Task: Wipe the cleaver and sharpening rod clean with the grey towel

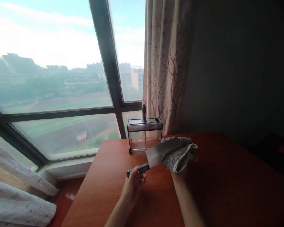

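Note:
My left hand point(135, 183) is closed around the black handle of a cleaver point(155, 155), whose broad steel blade points up and to the right. A grey, fuzzy cloth point(177, 160) with a pale edge lies folded behind and against the far part of the blade. Beneath that cloth is my right hand point(177, 175), mostly covered by it, holding it up to the blade. Beyond the cleaver a clear-sided knife block point(144, 127) stands upright on the table, with one black-handled knife point(144, 113) upright in its top.
The reddish-brown wooden table point(104, 189) reaches to a large window point(61, 88) with dark frames. A patterned curtain point(165, 63) hangs behind the knife block, and another curtain point(19, 198) is at the lower left. The right side is in deep shadow.

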